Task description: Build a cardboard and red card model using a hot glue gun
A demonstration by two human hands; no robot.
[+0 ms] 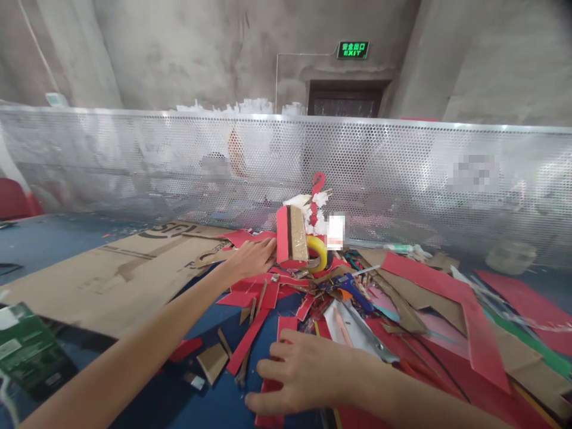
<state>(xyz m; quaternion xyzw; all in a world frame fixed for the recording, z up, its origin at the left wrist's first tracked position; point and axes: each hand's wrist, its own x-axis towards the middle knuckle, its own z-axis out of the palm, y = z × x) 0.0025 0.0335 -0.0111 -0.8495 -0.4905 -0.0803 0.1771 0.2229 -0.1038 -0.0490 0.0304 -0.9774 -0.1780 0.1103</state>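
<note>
My left hand (255,257) reaches far forward to the left side of a small red and brown cardboard block (292,235). Its fingertips end at the block's edge and are partly hidden, so I cannot tell whether they grip it. My right hand (304,372) is nearer, palm down, with fingers apart over a red strip (270,405) on the blue table. Behind the block lies a roll of yellow tape (318,253). A blue glue gun (353,292) rests among the scraps, near a utility knife (373,339).
A large flat cardboard sheet (147,274) covers the left of the table. Red and brown offcuts (447,304) pile up at right. A green box (33,351) stands at near left. A perforated metal screen (179,161) bounds the far edge, with white paper flowers (318,220) before it.
</note>
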